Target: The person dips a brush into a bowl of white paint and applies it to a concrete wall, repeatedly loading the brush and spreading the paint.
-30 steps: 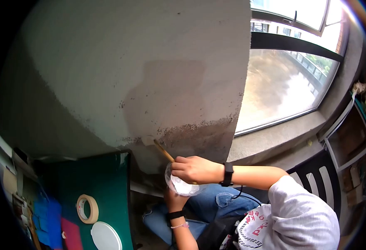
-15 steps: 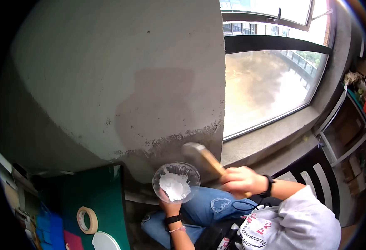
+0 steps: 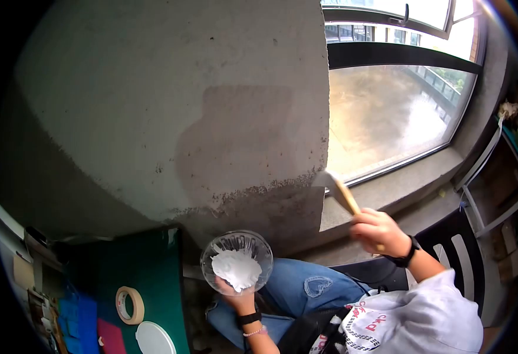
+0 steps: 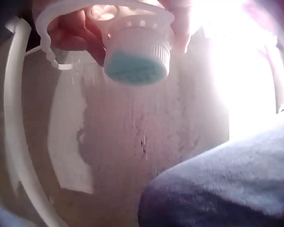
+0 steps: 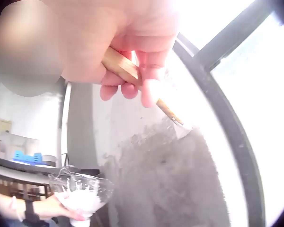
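Note:
My left hand (image 3: 239,301) holds a cut-off clear plastic bottle top (image 3: 265,248) from below, its wide mouth facing up. White paste (image 3: 237,269) fills the middle of it. Underneath, in the left wrist view, a white screw cap (image 4: 137,66) with a teal end shows beside a white plastic handle, with fingers around them. My right hand (image 3: 381,231) grips a putty knife by its wooden handle (image 3: 347,197). The putty knife's blade (image 3: 328,179) is at the wall's right edge by the window, over a rough, pitted band.
The grey wall (image 3: 153,88) carries a darker patch. Right of it are a window (image 3: 388,118) and a concrete sill (image 3: 400,192). On a green table (image 3: 153,271) at left lie a tape roll (image 3: 130,305) and a white lid (image 3: 154,339). A black slatted chair (image 3: 477,259) stands at right.
My right hand has drawn the putty knife from above the bottle top rightward and up to the wall's edge by the window. The bottle top stays low in my left hand, now uncovered.

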The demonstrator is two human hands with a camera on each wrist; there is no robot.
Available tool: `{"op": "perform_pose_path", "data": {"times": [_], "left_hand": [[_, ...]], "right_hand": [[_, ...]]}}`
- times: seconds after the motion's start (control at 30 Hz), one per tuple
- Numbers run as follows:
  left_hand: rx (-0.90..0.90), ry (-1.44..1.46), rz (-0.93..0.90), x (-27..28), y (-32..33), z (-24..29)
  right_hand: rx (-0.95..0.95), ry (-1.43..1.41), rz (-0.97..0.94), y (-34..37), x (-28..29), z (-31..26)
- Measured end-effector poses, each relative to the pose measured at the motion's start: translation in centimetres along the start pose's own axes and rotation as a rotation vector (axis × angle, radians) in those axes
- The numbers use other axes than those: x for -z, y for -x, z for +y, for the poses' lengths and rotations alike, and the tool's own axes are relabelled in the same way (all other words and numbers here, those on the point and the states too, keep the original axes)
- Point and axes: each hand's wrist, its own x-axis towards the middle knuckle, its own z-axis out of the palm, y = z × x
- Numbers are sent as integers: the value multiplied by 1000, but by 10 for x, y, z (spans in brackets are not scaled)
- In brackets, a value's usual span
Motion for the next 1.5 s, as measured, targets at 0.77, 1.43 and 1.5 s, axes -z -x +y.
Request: {"op": "perform_pose_path", "data": {"times": [0.77, 1.43, 1.5], "left_hand": [[289, 452, 3, 28, 46, 10], [273, -80, 2, 25, 37, 51], [304, -71, 6, 25, 39, 50]], "right_hand": [[-154, -38, 165, 17, -23, 2], [179, -215, -23, -74, -96, -24], [96, -178, 31, -47, -74, -18]]}}
